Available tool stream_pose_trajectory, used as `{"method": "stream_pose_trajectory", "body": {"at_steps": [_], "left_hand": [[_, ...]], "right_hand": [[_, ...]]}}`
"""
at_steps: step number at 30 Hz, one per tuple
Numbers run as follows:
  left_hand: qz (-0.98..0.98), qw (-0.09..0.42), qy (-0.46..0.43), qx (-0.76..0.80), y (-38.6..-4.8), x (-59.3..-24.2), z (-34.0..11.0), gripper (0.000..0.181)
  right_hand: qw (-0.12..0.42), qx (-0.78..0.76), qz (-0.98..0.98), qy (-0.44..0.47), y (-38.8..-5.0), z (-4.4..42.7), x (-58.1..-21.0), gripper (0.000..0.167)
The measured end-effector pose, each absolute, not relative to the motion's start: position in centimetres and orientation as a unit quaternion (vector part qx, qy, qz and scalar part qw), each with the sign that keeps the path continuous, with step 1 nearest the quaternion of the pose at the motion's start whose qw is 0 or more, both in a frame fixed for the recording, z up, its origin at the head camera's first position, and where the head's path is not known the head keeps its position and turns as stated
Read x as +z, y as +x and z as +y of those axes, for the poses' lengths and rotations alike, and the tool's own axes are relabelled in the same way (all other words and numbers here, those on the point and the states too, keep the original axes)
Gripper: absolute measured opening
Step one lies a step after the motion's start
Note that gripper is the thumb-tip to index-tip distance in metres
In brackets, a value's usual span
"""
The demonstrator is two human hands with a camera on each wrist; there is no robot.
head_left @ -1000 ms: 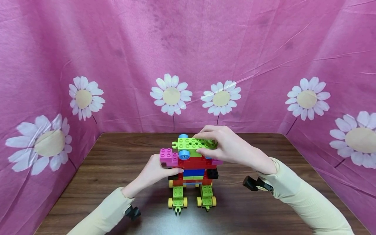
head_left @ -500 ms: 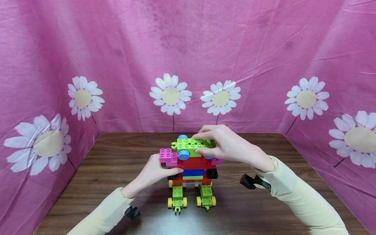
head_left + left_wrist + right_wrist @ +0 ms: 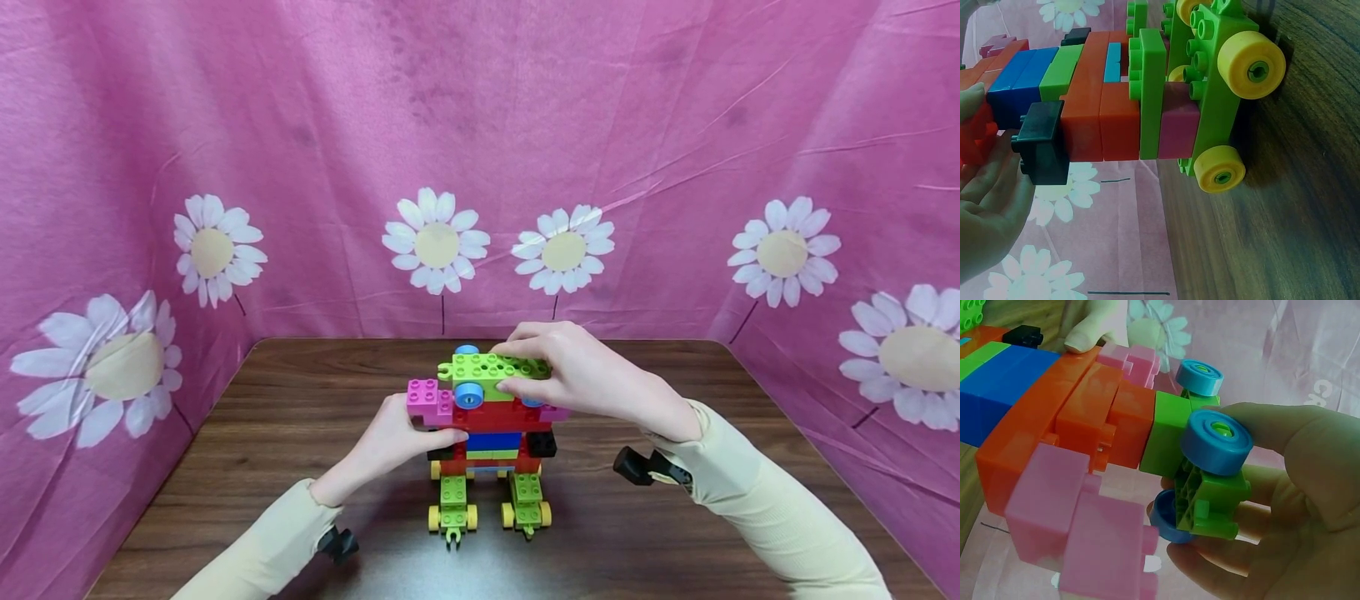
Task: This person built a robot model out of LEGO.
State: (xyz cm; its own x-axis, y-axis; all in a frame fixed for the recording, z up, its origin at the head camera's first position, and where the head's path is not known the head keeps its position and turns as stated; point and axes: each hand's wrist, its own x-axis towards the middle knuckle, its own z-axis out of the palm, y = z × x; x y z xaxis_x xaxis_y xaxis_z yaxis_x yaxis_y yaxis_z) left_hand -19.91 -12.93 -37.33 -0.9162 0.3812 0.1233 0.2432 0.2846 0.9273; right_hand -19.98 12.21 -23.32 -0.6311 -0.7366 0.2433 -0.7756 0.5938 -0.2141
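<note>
A figure of building bricks stands upright at the middle of the table. A green wheeled base (image 3: 491,367) with blue wheels (image 3: 1217,441) lies across its top, and my right hand (image 3: 588,375) grips that base by its right end, thumb in front. My left hand (image 3: 393,437) holds the figure's left side, its thumb lying across the front near the blue bricks (image 3: 493,442). Pink bricks (image 3: 426,398) jut out at both sides, with black bricks (image 3: 542,442) lower down. Two green wheeled bases (image 3: 453,492) with yellow wheels (image 3: 1252,64) form the feet. My left fingers are partly hidden behind the figure.
The dark wooden table (image 3: 300,417) extends around the figure on all sides. A pink cloth (image 3: 480,125) printed with white daisies hangs behind and along both sides. Black wrist devices (image 3: 339,544) sit at both sleeves.
My right forearm has shifted very slightly left. Both hands keep their hold, and the brick figure stays in place.
</note>
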Motion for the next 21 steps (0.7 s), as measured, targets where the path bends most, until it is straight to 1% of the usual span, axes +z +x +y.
{"method": "stream_pose_trajectory", "body": {"at_steps": [11, 18, 21], "left_hand": [[0.798, 0.045, 0.208, 0.563, -19.84, -37.3, -12.9, 0.045], [0.8, 0.044, 0.202, 0.563, -19.9, -37.37, -12.89, 0.046], [0.8, 0.043, 0.207, 0.562, -19.9, -37.37, -12.87, 0.045]], "right_hand": [[0.06, 0.155, -0.894, 0.417, -20.04, 12.26, -23.4, 0.041], [0.072, 0.183, -0.886, 0.419, -20.24, 12.47, -23.93, 0.037], [0.078, 0.201, -0.882, 0.419, -20.26, 12.66, -24.15, 0.039]]}}
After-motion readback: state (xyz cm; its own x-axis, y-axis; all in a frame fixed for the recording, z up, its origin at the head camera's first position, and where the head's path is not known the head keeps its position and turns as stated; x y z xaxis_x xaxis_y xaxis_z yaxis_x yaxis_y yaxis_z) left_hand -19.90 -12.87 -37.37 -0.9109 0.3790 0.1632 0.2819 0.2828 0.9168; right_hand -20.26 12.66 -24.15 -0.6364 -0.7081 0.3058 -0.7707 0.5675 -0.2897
